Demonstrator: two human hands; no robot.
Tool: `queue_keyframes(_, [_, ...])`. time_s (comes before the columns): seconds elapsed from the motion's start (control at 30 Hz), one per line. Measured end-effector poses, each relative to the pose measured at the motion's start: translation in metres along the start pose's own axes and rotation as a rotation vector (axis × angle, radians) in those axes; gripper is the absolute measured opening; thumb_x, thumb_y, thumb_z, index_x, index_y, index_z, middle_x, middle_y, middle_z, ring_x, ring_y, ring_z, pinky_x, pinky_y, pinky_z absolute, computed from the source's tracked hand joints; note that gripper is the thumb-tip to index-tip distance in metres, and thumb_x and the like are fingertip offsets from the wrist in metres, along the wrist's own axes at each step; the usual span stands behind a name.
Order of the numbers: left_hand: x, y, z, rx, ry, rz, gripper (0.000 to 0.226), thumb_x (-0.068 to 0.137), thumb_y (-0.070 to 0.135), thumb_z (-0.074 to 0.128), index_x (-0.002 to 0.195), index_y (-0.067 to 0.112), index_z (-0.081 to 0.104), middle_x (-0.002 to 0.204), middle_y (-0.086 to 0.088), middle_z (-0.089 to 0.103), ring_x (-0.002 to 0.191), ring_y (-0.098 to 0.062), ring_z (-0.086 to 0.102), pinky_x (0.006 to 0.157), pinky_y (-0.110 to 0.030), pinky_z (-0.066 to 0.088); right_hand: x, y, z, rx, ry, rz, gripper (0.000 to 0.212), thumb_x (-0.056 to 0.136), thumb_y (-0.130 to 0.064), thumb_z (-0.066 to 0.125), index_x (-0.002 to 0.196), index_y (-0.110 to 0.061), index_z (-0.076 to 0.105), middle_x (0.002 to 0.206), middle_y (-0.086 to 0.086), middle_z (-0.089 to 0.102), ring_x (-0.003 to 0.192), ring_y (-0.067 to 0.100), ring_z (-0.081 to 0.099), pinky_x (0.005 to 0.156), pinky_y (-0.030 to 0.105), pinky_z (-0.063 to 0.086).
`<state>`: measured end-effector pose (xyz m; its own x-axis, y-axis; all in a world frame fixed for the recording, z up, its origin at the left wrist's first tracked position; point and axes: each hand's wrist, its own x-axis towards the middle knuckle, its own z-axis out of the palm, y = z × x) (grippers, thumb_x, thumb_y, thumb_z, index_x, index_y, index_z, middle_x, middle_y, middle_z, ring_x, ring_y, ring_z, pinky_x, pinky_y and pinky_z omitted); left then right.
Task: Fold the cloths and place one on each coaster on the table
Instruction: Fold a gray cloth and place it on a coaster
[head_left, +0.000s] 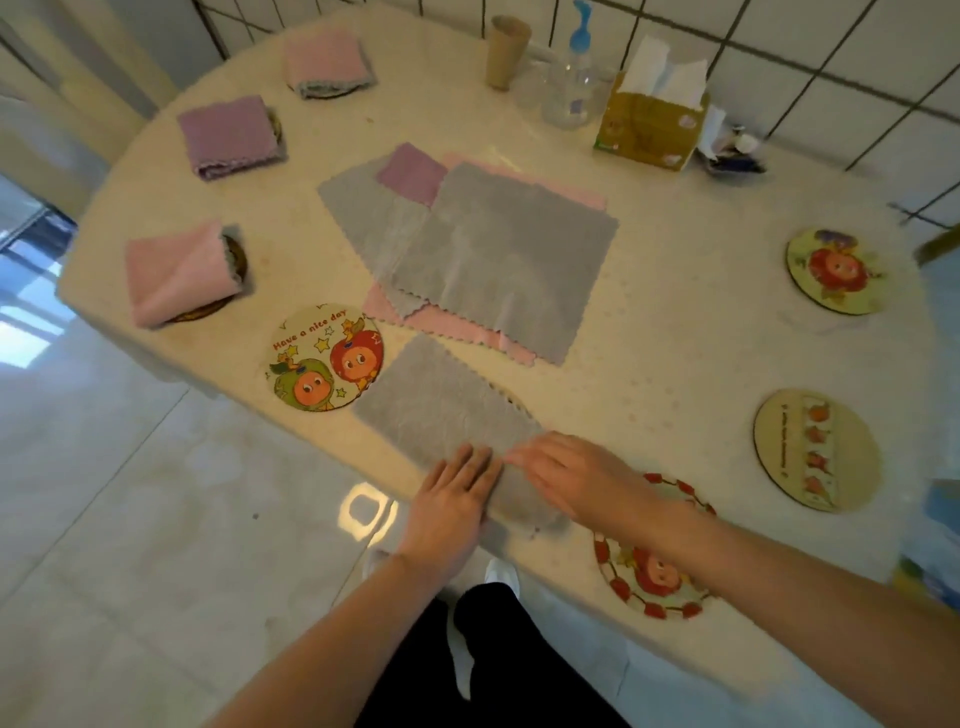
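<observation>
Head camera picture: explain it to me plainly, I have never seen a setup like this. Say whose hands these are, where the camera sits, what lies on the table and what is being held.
There is no machine here. A person wears a camera on the head, so the single picture looks down over their own arms. The left hand and right hand both lie flat on a grey cloth at the near edge of the table, pressing it rather than gripping it. Mid-table is a pile of unfolded cloths, grey, pink and purple. On the far left, three folded cloths already sit on coasters: pink, purple, pink. Four round picture coasters are uncovered, for example the "Have a nice day" coaster. At the back stand a tissue box, a clear bottle and a paper cup.
</observation>
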<state>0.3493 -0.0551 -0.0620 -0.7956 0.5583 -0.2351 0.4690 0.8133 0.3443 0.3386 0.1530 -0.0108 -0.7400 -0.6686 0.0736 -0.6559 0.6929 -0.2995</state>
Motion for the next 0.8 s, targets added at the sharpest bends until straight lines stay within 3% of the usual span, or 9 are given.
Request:
queue_keyframes(0.13, [-0.004, 0.004, 0.008, 0.022, 0.035, -0.069, 0.063, 0.077, 0.027, 0.074, 0.136, 0.02, 0.051, 0.139, -0.004, 0.053, 0.128, -0.027, 0.05, 0.103, -0.044, 0.039, 0.039, 0.056, -0.003, -0.062, -0.173, -0.096, 0.053, 0.08, 0.004, 0.062, 0.129, -0.013, 0.054, 0.13, 0.007, 0.058, 0.116, 0.022, 0.056, 0.091, 0.035, 0.051])
queue_keyframes(0.3, [-0.01, 0.002, 0.005, -0.123, 0.092, -0.088, 0.053, 0.088, 0.038, 0.043, 0.137, 0.02, 0.05, 0.14, -0.004, 0.052, 0.129, -0.027, 0.048, 0.103, -0.045, 0.042, 0.069, 0.089, 0.007, -0.201, -0.436, -0.491, 0.053, 0.092, -0.011, 0.052, 0.141, -0.021, 0.036, 0.148, 0.006, 0.038, 0.13, 0.022, 0.044, 0.099, 0.038, 0.044])
queue_keyframes(0.37, [-0.012, -0.002, 0.001, -0.253, 0.087, -0.082, 0.055, 0.089, 0.04, 0.037, 0.14, 0.02, 0.045, 0.145, -0.003, 0.046, 0.135, -0.024, 0.04, 0.111, -0.04, 0.035, 0.068, 0.101, 0.01, -0.231, -0.49, -0.544, 0.059, 0.092, -0.011, 0.051, 0.145, -0.023, 0.028, 0.153, 0.005, 0.03, 0.133, 0.021, 0.039, 0.103, 0.035, 0.04])
queue_keyframes(0.47, [-0.012, -0.008, -0.011, -0.442, 0.11, -0.114, 0.046, 0.097, 0.029, 0.043, 0.143, 0.024, 0.04, 0.148, 0.006, 0.037, 0.138, -0.009, 0.03, 0.113, -0.014, 0.013, 0.065, 0.106, 0.012, -0.179, -0.502, -0.516, 0.06, 0.094, -0.015, 0.049, 0.147, -0.024, 0.024, 0.154, 0.004, 0.027, 0.134, 0.019, 0.037, 0.105, 0.03, 0.034])
queue_keyframes(0.53, [-0.011, -0.013, -0.02, -0.6, 0.106, -0.18, 0.043, 0.098, 0.022, 0.047, 0.14, 0.028, 0.044, 0.145, 0.01, 0.042, 0.133, -0.004, 0.036, 0.109, -0.008, 0.016, 0.067, 0.104, 0.011, -0.068, -0.506, -0.452, 0.059, 0.089, -0.016, 0.054, 0.143, -0.023, 0.032, 0.15, 0.001, 0.036, 0.131, 0.017, 0.041, 0.103, 0.031, 0.038])
queue_keyframes(0.63, [-0.006, -0.027, -0.023, -0.971, 0.054, -0.315, 0.034, 0.096, 0.033, 0.05, 0.129, 0.038, 0.056, 0.128, 0.014, 0.06, 0.12, -0.004, 0.052, 0.103, -0.025, 0.04, 0.078, 0.098, 0.009, 0.254, -0.502, -0.11, 0.046, 0.083, -0.014, 0.059, 0.128, -0.024, 0.054, 0.129, -0.004, 0.058, 0.113, 0.011, 0.056, 0.09, 0.027, 0.048])
queue_keyframes(0.67, [-0.003, -0.032, -0.024, -1.083, 0.079, -0.388, 0.033, 0.091, 0.044, 0.052, 0.121, 0.034, 0.062, 0.118, 0.013, 0.065, 0.112, -0.007, 0.058, 0.096, -0.029, 0.044, 0.083, 0.098, 0.012, 0.36, -0.454, 0.011, 0.038, 0.083, -0.013, 0.061, 0.12, -0.023, 0.06, 0.121, -0.003, 0.063, 0.105, 0.012, 0.06, 0.084, 0.026, 0.05])
queue_keyframes(0.73, [0.004, -0.043, -0.029, -1.255, 0.198, -0.606, 0.059, 0.077, 0.069, 0.055, 0.098, 0.015, 0.067, 0.093, 0.003, 0.068, 0.088, -0.017, 0.063, 0.08, -0.036, 0.048, 0.099, 0.095, 0.014, 0.491, -0.334, 0.203, 0.019, 0.082, -0.017, 0.065, 0.1, -0.015, 0.068, 0.107, 0.007, 0.068, 0.091, 0.021, 0.065, 0.076, 0.034, 0.054])
queue_keyframes(0.8, [0.011, -0.053, -0.035, -1.455, 0.285, -0.812, 0.054, 0.084, 0.057, 0.058, 0.096, 0.005, 0.066, 0.095, -0.008, 0.071, 0.088, -0.027, 0.067, 0.084, -0.043, 0.054, 0.12, 0.087, 0.014, 0.615, -0.238, 0.387, 0.017, 0.086, -0.027, 0.062, 0.09, -0.012, 0.067, 0.085, 0.007, 0.07, 0.076, 0.02, 0.067, 0.067, 0.039, 0.054])
